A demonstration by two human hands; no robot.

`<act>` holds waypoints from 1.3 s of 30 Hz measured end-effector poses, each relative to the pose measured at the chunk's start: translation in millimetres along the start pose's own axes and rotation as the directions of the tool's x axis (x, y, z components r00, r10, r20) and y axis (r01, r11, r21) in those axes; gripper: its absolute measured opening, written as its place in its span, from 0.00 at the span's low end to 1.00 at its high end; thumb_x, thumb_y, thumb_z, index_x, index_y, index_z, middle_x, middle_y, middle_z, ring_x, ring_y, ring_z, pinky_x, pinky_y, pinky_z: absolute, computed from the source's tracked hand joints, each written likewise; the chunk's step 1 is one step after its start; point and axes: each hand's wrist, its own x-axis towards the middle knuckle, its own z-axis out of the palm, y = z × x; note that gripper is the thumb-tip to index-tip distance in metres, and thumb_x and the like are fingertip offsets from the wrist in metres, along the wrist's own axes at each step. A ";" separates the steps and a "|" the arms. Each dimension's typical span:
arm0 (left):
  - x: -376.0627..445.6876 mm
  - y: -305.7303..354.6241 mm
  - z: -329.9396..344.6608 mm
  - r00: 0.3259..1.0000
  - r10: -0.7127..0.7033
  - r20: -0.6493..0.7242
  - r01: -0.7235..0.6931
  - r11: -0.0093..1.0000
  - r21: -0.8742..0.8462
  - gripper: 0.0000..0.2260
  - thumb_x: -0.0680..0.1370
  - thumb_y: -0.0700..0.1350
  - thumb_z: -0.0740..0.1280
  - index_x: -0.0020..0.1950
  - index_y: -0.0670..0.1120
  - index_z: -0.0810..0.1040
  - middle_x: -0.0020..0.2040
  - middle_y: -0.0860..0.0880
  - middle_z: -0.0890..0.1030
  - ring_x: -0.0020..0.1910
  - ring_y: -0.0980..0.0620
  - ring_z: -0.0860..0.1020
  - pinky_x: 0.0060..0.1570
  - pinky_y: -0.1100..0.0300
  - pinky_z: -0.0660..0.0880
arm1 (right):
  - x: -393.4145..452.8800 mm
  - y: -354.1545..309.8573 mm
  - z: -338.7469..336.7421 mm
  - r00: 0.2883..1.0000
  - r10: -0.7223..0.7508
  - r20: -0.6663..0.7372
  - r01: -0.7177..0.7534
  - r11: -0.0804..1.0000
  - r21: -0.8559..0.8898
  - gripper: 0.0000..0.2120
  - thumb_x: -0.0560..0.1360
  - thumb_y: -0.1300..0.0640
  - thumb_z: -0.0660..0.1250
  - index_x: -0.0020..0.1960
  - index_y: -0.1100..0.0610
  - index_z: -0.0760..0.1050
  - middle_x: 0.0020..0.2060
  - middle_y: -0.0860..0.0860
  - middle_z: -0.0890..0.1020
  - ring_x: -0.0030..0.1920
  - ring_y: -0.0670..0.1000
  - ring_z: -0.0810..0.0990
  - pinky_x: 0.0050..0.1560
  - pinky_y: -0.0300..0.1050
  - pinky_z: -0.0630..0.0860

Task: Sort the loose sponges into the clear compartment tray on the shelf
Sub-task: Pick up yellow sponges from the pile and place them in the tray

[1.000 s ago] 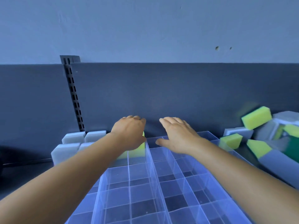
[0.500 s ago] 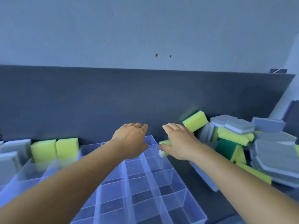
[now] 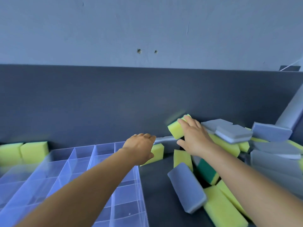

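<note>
Since half a second ago the right hand (image 3: 194, 136) has been moved onto a yellow foam sponge (image 3: 176, 129) atop the loose pile (image 3: 232, 154), fingers spread, grip not yet closed. Left hand (image 3: 140, 149) is held loosely curled, grasping nothing, over the far right corner of the clear plastic compartment tray (image 3: 82, 163). Two yellow sponges (image 3: 23, 152) are seated at its far left. No writing is legible.

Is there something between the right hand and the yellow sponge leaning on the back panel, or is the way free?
Nothing visible. The right hand already lies on the yellow sponge, fingers over its top; whether it grips cannot be told.
</note>
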 end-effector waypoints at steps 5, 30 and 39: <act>23.0 3.3 12.0 0.994 -0.007 0.109 0.004 1.000 0.029 0.21 0.78 0.50 0.64 0.70 0.48 0.66 0.62 0.47 0.76 0.58 0.44 0.76 0.46 0.54 0.72 | 19.8 14.4 7.3 0.996 0.089 -0.014 -0.088 0.994 0.066 0.37 0.77 0.57 0.63 0.77 0.49 0.45 0.77 0.53 0.45 0.76 0.57 0.49 0.73 0.49 0.53; -47.8 -46.8 -45.0 0.883 -0.382 -0.273 0.166 0.798 -0.579 0.15 0.74 0.47 0.69 0.58 0.49 0.70 0.49 0.51 0.75 0.43 0.48 0.72 0.42 0.57 0.70 | 1.0 -38.8 -28.6 0.931 -0.087 -0.353 0.243 0.872 0.424 0.18 0.74 0.59 0.66 0.62 0.50 0.70 0.58 0.48 0.74 0.56 0.52 0.74 0.53 0.46 0.70; -135.5 -117.7 -56.1 0.843 -0.453 -0.289 0.285 0.833 -0.474 0.18 0.74 0.44 0.68 0.64 0.52 0.76 0.57 0.50 0.76 0.48 0.50 0.73 0.49 0.62 0.69 | -13.4 -136.5 -27.7 0.902 -0.280 -0.329 0.411 0.793 0.451 0.19 0.75 0.58 0.66 0.65 0.48 0.73 0.59 0.48 0.75 0.56 0.51 0.73 0.52 0.41 0.67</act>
